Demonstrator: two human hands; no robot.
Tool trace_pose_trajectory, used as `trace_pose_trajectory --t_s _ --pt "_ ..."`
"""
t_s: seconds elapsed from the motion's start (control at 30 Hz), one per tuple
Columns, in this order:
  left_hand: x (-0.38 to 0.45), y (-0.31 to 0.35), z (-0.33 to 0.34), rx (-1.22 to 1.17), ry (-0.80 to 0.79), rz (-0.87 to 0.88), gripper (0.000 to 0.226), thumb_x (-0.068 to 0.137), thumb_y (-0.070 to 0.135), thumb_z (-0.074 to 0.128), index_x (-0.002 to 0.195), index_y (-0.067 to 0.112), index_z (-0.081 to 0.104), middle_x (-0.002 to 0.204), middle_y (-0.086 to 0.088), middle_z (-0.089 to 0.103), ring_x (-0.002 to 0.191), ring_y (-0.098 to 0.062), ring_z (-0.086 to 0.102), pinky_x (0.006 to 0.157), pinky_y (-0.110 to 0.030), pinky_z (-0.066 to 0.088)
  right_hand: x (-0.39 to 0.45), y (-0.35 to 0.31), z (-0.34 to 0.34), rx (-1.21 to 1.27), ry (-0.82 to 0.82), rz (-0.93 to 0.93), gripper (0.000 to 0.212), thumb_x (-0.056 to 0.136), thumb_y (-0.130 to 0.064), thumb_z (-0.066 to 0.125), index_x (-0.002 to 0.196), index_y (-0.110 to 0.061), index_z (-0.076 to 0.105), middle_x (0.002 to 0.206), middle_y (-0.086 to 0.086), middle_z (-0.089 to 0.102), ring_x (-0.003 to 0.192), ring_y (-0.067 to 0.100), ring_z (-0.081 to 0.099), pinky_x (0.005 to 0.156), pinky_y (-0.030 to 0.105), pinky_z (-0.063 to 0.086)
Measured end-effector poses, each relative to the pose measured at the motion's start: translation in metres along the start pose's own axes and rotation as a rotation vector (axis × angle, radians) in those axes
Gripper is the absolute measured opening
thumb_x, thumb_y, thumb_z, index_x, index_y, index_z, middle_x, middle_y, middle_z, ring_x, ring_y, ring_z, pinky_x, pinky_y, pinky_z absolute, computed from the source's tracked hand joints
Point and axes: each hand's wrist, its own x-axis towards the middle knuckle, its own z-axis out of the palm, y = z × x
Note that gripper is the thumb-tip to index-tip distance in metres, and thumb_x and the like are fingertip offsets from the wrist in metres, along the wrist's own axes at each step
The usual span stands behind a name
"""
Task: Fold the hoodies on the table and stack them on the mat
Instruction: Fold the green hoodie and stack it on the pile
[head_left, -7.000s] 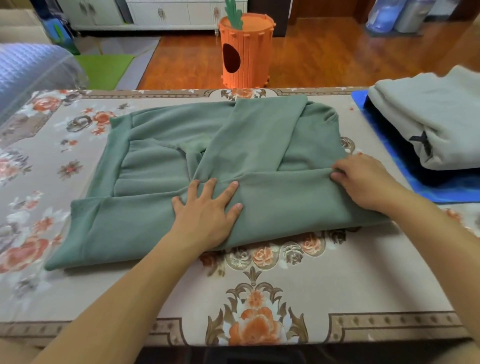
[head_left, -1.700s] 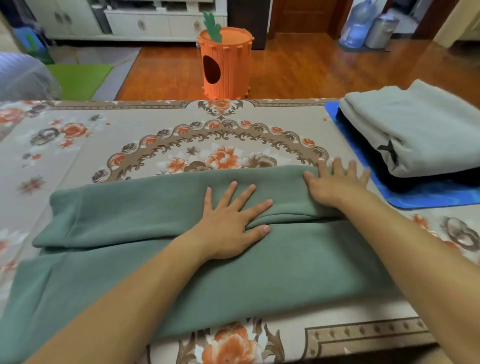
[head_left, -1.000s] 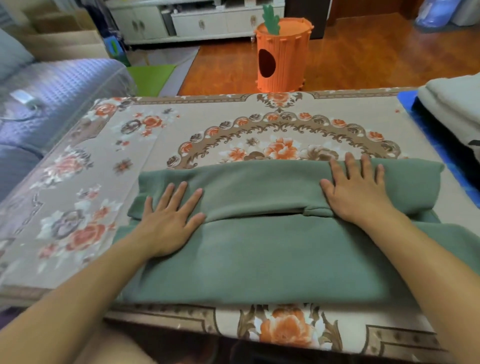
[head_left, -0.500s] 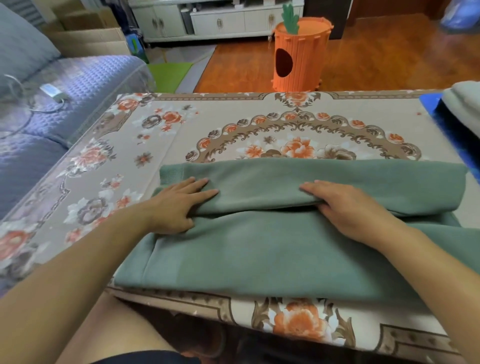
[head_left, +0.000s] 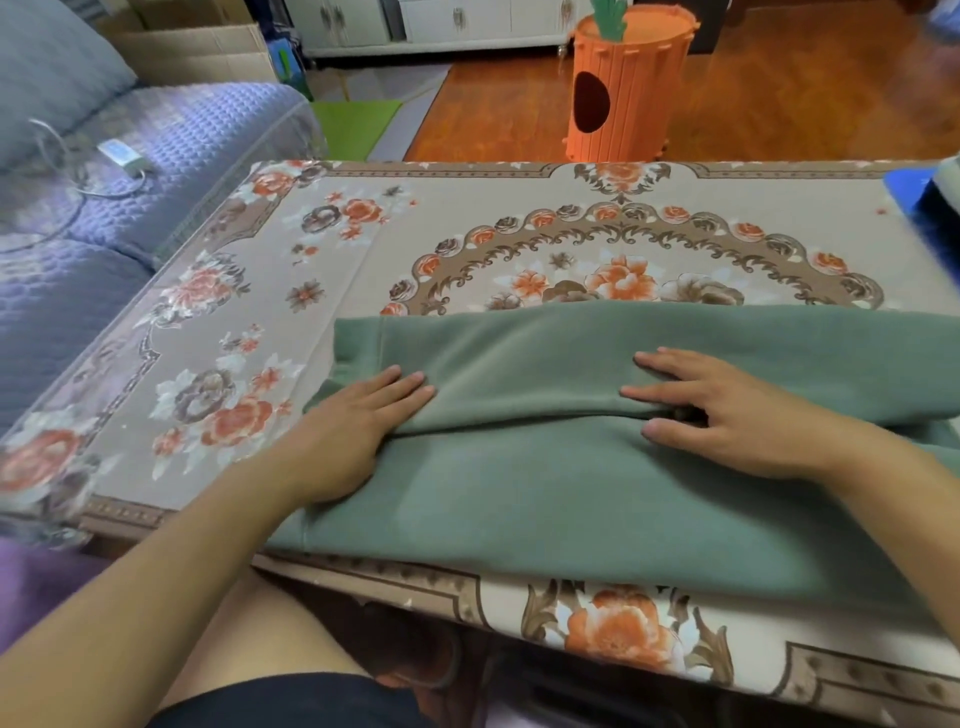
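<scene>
A green hoodie (head_left: 597, 493) lies folded into a long strip along the near edge of the table (head_left: 467, 228), its upper layer doubled over toward me. My left hand (head_left: 353, 431) rests flat on the strip's left end, fingers straight on the top layer. My right hand (head_left: 727, 410) lies flat across the fold's edge near the middle, fingers on the top layer and thumb on the lower one. The blue mat (head_left: 904, 195) shows only as a corner at the far right, with a sliver of a folded pile (head_left: 951, 171) on it.
A floral cloth covers the table. A blue-grey sofa (head_left: 104, 182) with a charger and cable stands close on the left. An orange carrot-shaped bin (head_left: 623, 88) sits on the wooden floor beyond the table's far edge.
Since the first frame the hoodie was folded lengthwise into a strip. My hands slid apart along it to the left end and the middle. In the last half second they barely moved.
</scene>
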Motion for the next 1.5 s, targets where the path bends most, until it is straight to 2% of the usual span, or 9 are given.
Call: trace_pose_trajectory --t_s 0.17,0.3,0.47,0.67,0.83,1.03,1.13,1.27,1.5 --pt "-0.002 -0.009 0.003 -0.306 -0.011 -0.064 0.071 0.085 0.039 0.038 0.155 0.038 0.032 0.162 0.024 0.020 0.151 0.008 0.000 0.124 -0.022 -0.002 0.014 -0.031 -0.032 -0.064 0.075 0.049 0.074 0.083 -0.079 0.026 0.130 -0.038 0.065 0.155 -0.008 0.042 0.140 0.012 0.039 0.117 0.034 0.028" --pt "-0.006 0.000 0.012 -0.093 0.015 -0.057 0.066 0.097 0.071 0.007 0.157 0.046 0.018 0.165 0.023 0.010 0.152 0.003 -0.008 0.127 -0.032 0.001 0.029 -0.070 -0.019 -0.131 0.563 0.046 0.071 0.097 -0.067 0.014 0.157 -0.030 0.026 0.167 -0.002 0.014 0.154 0.024 0.006 0.124 0.046 0.007" --pt "-0.002 0.005 0.021 -0.103 0.100 -0.224 0.071 0.095 0.070 -0.004 0.157 0.047 0.021 0.164 0.026 0.009 0.154 -0.002 -0.006 0.127 -0.037 0.003 0.021 -0.054 0.050 -0.405 0.059 0.146 0.077 0.090 -0.071 -0.010 0.158 -0.035 -0.008 0.167 -0.006 -0.013 0.154 0.022 -0.012 0.125 0.046 -0.001" --pt "0.013 0.024 0.023 -0.137 0.158 -0.443 0.061 0.104 0.056 0.011 0.160 0.035 0.025 0.166 0.019 0.015 0.156 -0.014 0.005 0.127 -0.045 0.008 0.011 -0.033 0.047 -0.347 0.339 0.097 0.044 0.100 -0.016 0.052 0.143 -0.016 0.053 0.152 0.006 0.048 0.141 0.029 0.043 0.113 0.046 0.037" --pt "0.014 0.027 0.027 -0.026 0.147 -0.459 0.060 0.105 0.052 0.014 0.162 0.031 0.017 0.169 0.013 0.010 0.157 -0.021 0.005 0.126 -0.048 0.010 -0.014 -0.021 0.038 -0.361 0.569 -0.045 0.053 0.083 -0.006 0.035 0.125 -0.006 0.067 0.127 0.011 0.068 0.109 0.031 0.069 0.081 0.047 0.058" --pt "0.015 0.028 0.026 0.012 0.124 -0.462 0.060 0.106 0.051 0.017 0.162 0.031 0.015 0.169 0.012 0.010 0.157 -0.024 0.005 0.126 -0.050 0.010 0.001 -0.036 0.019 -0.529 0.092 0.052 0.061 0.100 -0.053 0.020 0.112 -0.021 0.071 0.123 0.002 0.066 0.119 0.026 0.059 0.100 0.043 0.049" --pt "0.015 0.027 0.024 -0.013 0.139 -0.461 0.062 0.104 0.054 0.015 0.161 0.031 0.021 0.168 0.013 0.014 0.156 -0.024 0.008 0.125 -0.050 0.011 0.028 -0.056 -0.016 -0.271 0.267 0.063 0.065 0.096 -0.059 0.015 0.082 -0.018 0.064 0.089 0.001 0.065 0.092 0.027 0.060 0.084 0.041 0.049" --pt "0.008 0.029 0.026 -0.021 0.193 -0.452 0.070 0.098 0.062 0.010 0.159 0.033 0.027 0.169 0.006 0.014 0.155 -0.026 0.011 0.125 -0.049 0.012 0.061 -0.058 0.013 -0.321 0.264 0.113 0.069 0.097 -0.062 0.004 0.158 -0.031 0.018 0.167 0.007 0.011 0.153 0.032 0.008 0.123 0.049 0.009" --pt "0.006 0.003 0.013 -0.250 0.284 -0.908 0.063 0.104 0.053 0.020 0.153 0.016 0.032 0.157 -0.026 0.031 0.144 -0.044 0.028 0.118 -0.058 0.023 0.061 -0.047 0.043 -0.348 0.141 0.174 0.071 0.096 -0.067 0.002 0.158 -0.036 -0.010 0.167 -0.002 -0.016 0.153 0.026 -0.016 0.124 0.047 -0.005"
